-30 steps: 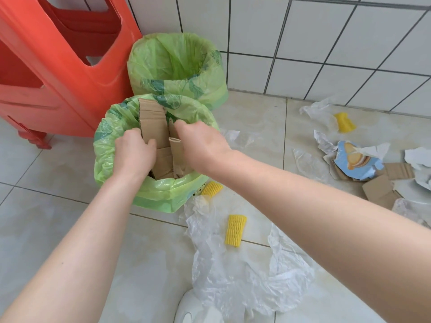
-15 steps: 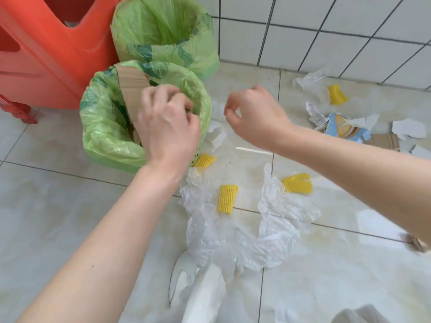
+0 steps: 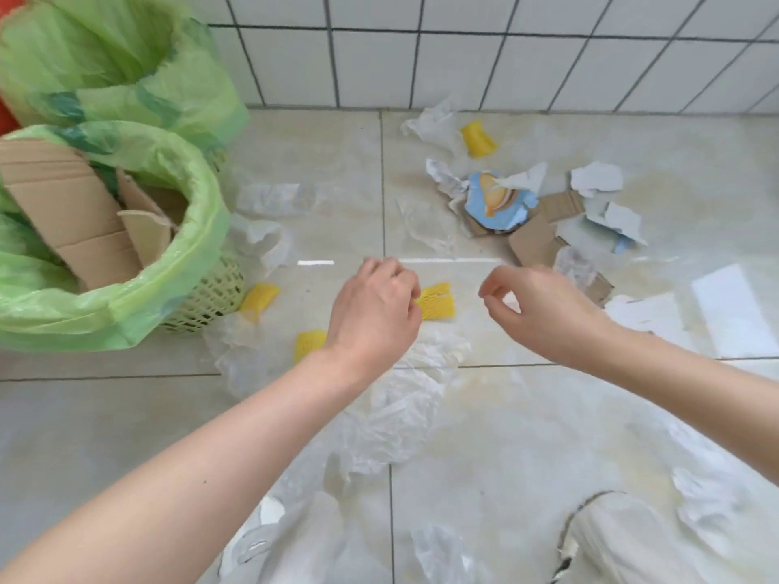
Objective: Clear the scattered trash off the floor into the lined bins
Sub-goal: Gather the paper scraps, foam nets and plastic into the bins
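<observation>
Hands hover side by side above the glossy, pale tiled floor, neither holding anything: the left hand has its fingers loosely curled downward, and the right hand shows thumb and forefinger bent toward each other with a gap between them. Two bins stand at the left by the white tiled wall, each lined with a thin, crinkled green bag; the near bin shows a pale green lattice basket wall below its liner and holds bent pieces of corrugated brown cardboard, while the far bin is cut off at the top edge and its inside cannot be made out. Four yellow foam net sleeves lie on the floor: one beside the near bin's base, one partly behind the left wrist, one between the two hands, and one near the wall. Thin, translucent plastic film lies wrinkled under and below the left forearm, its edges hard to trace against the floor. Farther right sits a heap of torn white paper, flat brown cardboard scraps and a torn blue printed wrapper, its picture unreadable. Pale trouser knees are cut off at the bottom edge.
</observation>
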A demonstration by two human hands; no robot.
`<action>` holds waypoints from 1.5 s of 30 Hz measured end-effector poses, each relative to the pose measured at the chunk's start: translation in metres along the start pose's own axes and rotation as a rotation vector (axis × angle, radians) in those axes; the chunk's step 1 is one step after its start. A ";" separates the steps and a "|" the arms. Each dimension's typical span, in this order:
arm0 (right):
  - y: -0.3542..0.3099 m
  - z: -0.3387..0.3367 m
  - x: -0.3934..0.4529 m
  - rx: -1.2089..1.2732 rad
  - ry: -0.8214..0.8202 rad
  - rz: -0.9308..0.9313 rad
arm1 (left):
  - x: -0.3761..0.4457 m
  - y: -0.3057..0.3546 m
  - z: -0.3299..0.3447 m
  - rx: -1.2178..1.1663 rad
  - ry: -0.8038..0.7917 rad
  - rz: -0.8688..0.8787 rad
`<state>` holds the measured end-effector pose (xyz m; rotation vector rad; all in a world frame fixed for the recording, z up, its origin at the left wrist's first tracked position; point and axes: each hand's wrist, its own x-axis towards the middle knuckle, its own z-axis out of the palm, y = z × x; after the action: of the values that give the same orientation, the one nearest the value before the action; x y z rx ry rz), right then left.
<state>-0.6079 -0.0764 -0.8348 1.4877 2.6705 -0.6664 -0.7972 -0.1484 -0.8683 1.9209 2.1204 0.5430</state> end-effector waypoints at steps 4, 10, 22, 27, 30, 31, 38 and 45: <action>0.049 0.011 -0.022 0.095 -0.004 0.191 | 0.011 0.025 0.027 -0.041 -0.293 -0.045; 0.107 0.041 -0.042 0.142 -0.076 0.354 | 0.051 0.039 0.054 0.051 -0.530 -0.046; 0.236 0.040 -0.056 0.146 0.060 0.776 | 0.138 0.105 0.121 0.727 -0.717 0.587; 0.253 0.048 -0.041 0.101 0.004 0.808 | 0.156 0.123 0.153 0.772 -0.672 0.695; 0.257 0.050 -0.028 0.060 0.035 0.786 | 0.168 0.133 0.169 0.762 -0.658 0.687; 0.259 0.050 -0.023 0.056 0.033 0.784 | 0.172 0.137 0.172 0.740 -0.649 0.686; 0.266 0.043 0.000 0.113 -0.144 0.721 | 0.206 0.141 0.186 0.548 -0.734 0.497; 0.259 0.048 0.002 0.192 -0.036 0.702 | 0.211 0.135 0.190 0.527 -0.728 0.481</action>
<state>-0.4077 0.0254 -0.9717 2.2359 1.8707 -0.8693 -0.6216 0.0929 -0.9678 2.3978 1.4055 -0.6413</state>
